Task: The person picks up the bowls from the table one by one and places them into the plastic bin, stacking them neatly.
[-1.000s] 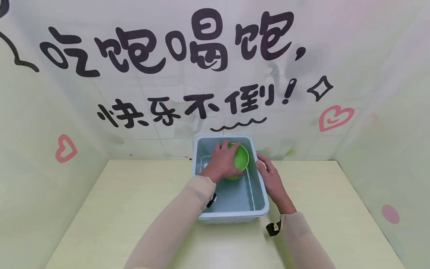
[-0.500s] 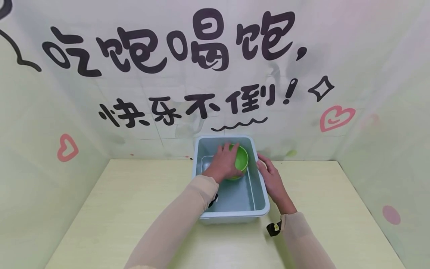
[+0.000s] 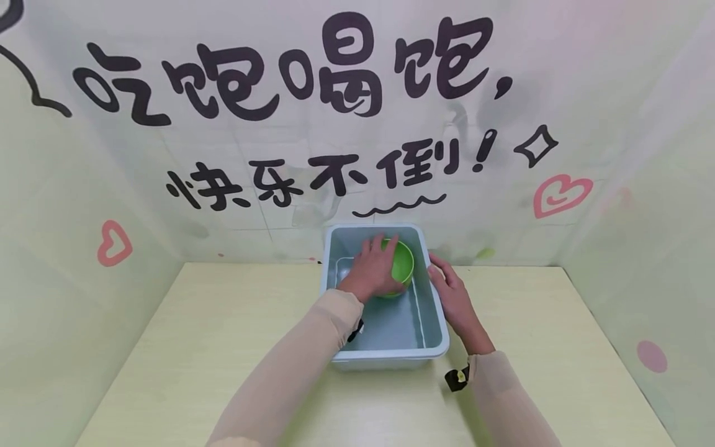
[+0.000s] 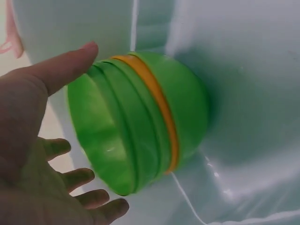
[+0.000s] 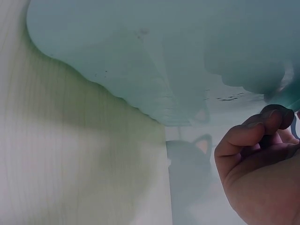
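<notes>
Inside a light blue-grey plastic tub [image 3: 391,329], a stack of nested bowls [image 3: 403,264] stands near the far right corner. The left wrist view shows several green bowls [image 4: 136,117] with one orange rim [image 4: 159,103] among them. My left hand [image 3: 370,270] reaches into the tub with its fingers spread around the mouth of the stack. Its thumb [image 4: 70,65] lies at the upper rim, while the other fingers stand apart along the opposite side. My right hand [image 3: 454,301] holds the tub's right rim from outside, fingers curled at the wall in the right wrist view.
The tub stands on a pale wooden table [image 3: 223,347], close against the back wall [image 3: 251,143]. That wall carries large black lettering and pink hearts. Printed side walls [image 3: 659,217] border the table left and right. Black wrist cameras [image 3: 457,379] sit at both cuffs.
</notes>
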{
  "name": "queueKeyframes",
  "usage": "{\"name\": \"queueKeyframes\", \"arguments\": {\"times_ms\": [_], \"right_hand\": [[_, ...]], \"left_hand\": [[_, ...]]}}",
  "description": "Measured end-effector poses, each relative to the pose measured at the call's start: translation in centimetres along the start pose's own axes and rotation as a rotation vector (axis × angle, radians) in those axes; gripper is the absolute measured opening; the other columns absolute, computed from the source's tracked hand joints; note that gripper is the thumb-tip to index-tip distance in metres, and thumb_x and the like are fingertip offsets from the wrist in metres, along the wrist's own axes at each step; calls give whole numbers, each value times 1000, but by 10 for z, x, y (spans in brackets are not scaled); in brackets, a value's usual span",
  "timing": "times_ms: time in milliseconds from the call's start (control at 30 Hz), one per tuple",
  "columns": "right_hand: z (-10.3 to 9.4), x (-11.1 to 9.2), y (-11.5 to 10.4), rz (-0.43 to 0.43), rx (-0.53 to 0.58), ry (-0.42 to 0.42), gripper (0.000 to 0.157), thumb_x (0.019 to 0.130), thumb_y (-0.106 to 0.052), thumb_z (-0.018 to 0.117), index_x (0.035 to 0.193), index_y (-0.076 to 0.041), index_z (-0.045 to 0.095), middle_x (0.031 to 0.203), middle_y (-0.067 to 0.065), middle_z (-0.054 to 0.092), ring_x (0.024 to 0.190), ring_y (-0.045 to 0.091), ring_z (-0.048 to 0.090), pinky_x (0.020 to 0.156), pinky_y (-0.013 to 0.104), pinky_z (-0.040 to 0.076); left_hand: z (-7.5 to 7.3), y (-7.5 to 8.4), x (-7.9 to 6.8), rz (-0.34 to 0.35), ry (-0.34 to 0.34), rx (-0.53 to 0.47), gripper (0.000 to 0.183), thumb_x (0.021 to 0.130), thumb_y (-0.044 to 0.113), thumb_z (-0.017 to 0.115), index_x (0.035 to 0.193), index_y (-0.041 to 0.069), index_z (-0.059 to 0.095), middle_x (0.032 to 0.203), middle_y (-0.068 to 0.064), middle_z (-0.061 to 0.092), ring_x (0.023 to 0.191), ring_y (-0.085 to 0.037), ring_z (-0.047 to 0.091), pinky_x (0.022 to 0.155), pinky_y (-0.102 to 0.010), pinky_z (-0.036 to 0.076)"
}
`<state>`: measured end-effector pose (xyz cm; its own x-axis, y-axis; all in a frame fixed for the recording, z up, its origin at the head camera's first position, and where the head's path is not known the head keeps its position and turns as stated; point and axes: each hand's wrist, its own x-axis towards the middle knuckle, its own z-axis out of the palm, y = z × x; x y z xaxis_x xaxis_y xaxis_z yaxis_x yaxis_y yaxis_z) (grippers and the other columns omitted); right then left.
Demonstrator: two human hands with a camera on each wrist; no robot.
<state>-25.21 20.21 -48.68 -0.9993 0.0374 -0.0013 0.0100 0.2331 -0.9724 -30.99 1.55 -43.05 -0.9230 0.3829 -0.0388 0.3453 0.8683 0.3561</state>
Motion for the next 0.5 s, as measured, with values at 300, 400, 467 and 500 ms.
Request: {"name": "queueKeyframes", "arguments": {"times_ms": [300, 400, 467, 500], "right_hand": [[2, 1, 0, -6, -18, 14, 50, 107, -44, 45, 153, -24, 47, 137, 21, 61, 100, 31, 69, 76, 30, 56], [2, 1, 0, -22, -55, 31, 50, 107, -45, 46, 151, -23, 49, 136, 20, 62, 97, 29, 69, 75, 29, 56], [1, 1, 0, -26, -82, 38, 49, 107, -45, 45, 150, -22, 50, 135, 21, 63, 97, 30, 70, 75, 30, 56], [0, 1, 0, -27, -93, 37, 50, 107, -45, 45, 150, -21, 50, 134, 21, 63, 98, 31, 70, 75, 30, 57]], "left_hand": [[-17, 1, -1, 14, 55, -11, 89, 89, 47, 73, 161, 21, 29, 164, -15, 29, 146, -38, 30, 115, -55, 40], [-24, 4, -2, 24, 82, -9, 84, 92, 47, 70, 161, 20, 30, 162, -14, 32, 144, -37, 32, 114, -51, 42], [-31, 7, -3, 29, 110, -37, 81, 93, 45, 68, 161, 20, 31, 161, -13, 34, 141, -36, 33, 113, -49, 43], [-35, 8, -3, 33, 128, -56, 80, 93, 44, 68, 160, 20, 32, 160, -13, 35, 141, -36, 34, 113, -48, 42]]}}
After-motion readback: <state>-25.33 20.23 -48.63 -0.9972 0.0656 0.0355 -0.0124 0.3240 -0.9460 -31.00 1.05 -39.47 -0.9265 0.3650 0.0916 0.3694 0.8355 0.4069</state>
